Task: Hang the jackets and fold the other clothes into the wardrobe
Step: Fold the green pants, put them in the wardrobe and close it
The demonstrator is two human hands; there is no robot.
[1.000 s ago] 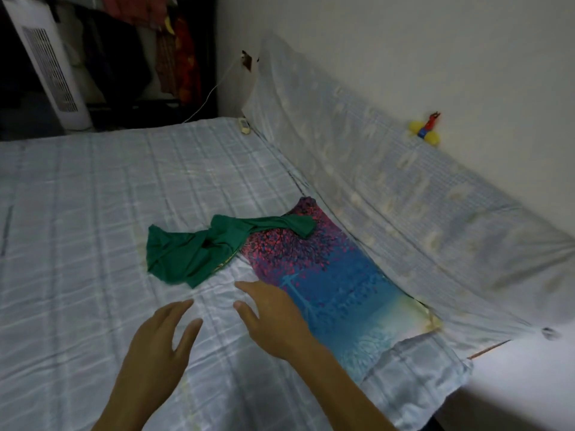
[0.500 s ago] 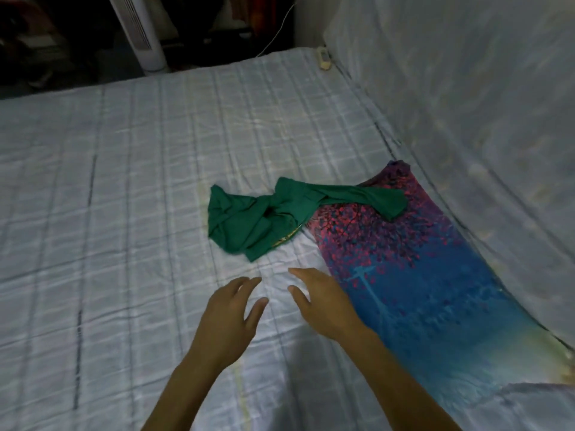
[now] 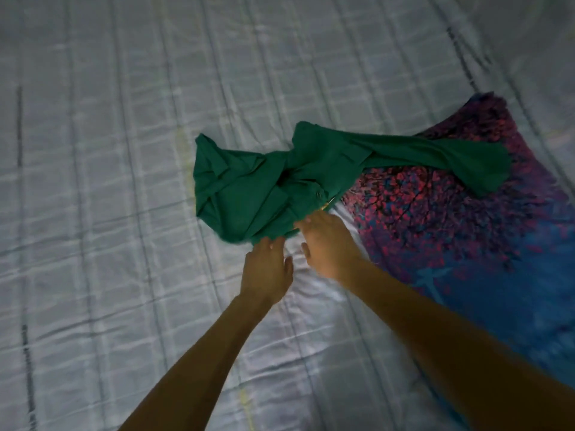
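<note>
A crumpled green garment (image 3: 249, 194) lies on the checked bed sheet (image 3: 109, 150), with one sleeve stretched to the right over a colourful pillow. My left hand (image 3: 267, 265) reaches its near hem, and the straight fingertips touch the cloth. My right hand (image 3: 326, 244) is just beside it, fingers at the same hem near a small button, thumb spread apart. Neither hand plainly grips the cloth. The view is blurred.
A pillow (image 3: 451, 228) printed with red blossoms on blue lies at the right, partly under the green sleeve. The pale checked sheet spreads out to the left and towards me.
The view has dropped and closed in on the garment. Both hands have moved forward from the bare sheet to the garment's near hem.
</note>
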